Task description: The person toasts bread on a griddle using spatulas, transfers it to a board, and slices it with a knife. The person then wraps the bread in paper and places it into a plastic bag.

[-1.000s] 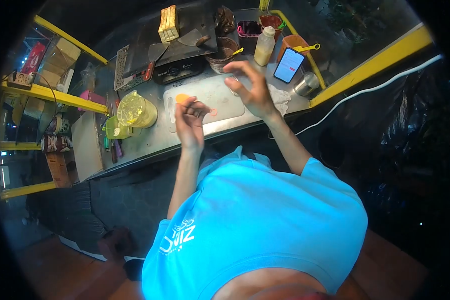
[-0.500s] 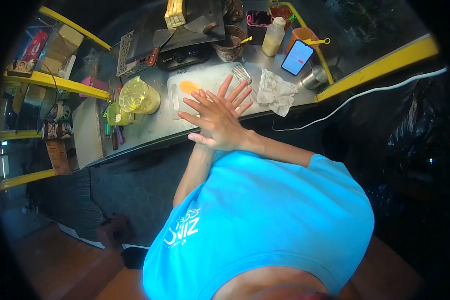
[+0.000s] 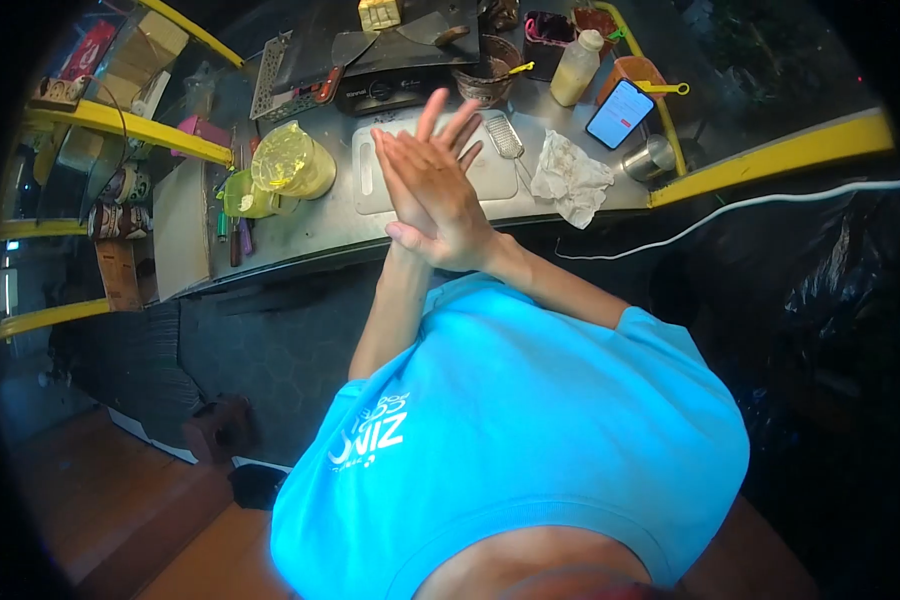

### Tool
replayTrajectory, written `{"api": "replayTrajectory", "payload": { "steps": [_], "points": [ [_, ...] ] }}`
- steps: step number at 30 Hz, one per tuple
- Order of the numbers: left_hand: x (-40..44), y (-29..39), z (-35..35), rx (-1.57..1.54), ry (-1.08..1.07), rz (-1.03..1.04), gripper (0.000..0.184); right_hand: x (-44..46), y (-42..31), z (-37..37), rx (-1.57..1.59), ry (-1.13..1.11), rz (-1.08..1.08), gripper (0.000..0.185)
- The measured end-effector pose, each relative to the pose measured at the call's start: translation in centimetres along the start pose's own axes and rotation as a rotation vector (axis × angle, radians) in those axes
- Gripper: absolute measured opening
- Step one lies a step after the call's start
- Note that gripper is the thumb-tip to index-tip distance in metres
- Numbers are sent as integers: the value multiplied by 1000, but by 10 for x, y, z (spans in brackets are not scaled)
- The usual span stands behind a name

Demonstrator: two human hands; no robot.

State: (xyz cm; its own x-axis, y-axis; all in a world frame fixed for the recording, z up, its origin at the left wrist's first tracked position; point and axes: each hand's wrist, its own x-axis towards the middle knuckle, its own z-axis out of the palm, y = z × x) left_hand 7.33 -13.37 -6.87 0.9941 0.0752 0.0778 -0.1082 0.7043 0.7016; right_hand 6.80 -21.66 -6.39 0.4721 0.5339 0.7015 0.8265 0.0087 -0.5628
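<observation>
My two hands are pressed together above a white cutting board. My right hand lies flat across my left hand, its fingers stretched out and its thumb near the left wrist. My left hand is underneath, partly covered, with extended fingers showing beyond the right one. Neither hand holds anything that I can see. Beside the board's right end lies a small metal grater, and next to it a crumpled white cloth or paper.
A griddle stands at the back with spatulas and a yellow block on it. To the left are a yellow-smeared tub and a green container. A bottle, a phone and a metal cup stand right, near the yellow frame.
My right hand has slid over my left, and its spread fingers have come closer together. The orange patch on the board is now hidden behind my hands. The view has shifted slightly.
</observation>
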Motion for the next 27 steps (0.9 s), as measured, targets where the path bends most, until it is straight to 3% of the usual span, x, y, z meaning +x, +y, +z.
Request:
{"api": "replayTrajectory", "payload": {
  "steps": [4,6,8,9,10,11,13,14,16,19,20,21,23,27],
  "points": [
    [-5,0,-13,-54,101,-8,91,-1,8,4,53,-41,17,71],
    [3,10,-13,-104,89,34,92,-9,34,7,269,-43,9,69],
    [6,30,-16,-262,57,102,88,-9,39,-6,503,87,142,65],
    [7,44,-17,-296,54,140,87,-1,26,-23,592,150,335,65],
    [5,56,-16,-330,54,179,87,4,44,-40,439,156,213,66],
    [1,67,-14,-325,71,198,87,7,48,-49,567,276,224,65],
    [-7,85,-9,-231,95,437,87,7,65,-72,677,425,142,61],
    [-10,89,-5,-225,112,447,87,8,68,-77,694,414,149,61],
    [-8,86,2,-25,142,656,86,10,71,-85,1111,604,420,71],
    [22,34,1,667,-19,928,81,1,88,-31,1136,521,568,77],
    [28,11,4,959,-78,925,82,6,61,-10,1130,404,779,82],
    [26,-8,6,1211,-138,813,82,-17,73,17,1661,85,433,85],
    [21,-28,6,1430,-215,703,85,-21,83,24,1382,38,595,90],
    [13,-33,1,1447,-230,615,92,-42,99,36,1591,85,741,88]
  ]
}}
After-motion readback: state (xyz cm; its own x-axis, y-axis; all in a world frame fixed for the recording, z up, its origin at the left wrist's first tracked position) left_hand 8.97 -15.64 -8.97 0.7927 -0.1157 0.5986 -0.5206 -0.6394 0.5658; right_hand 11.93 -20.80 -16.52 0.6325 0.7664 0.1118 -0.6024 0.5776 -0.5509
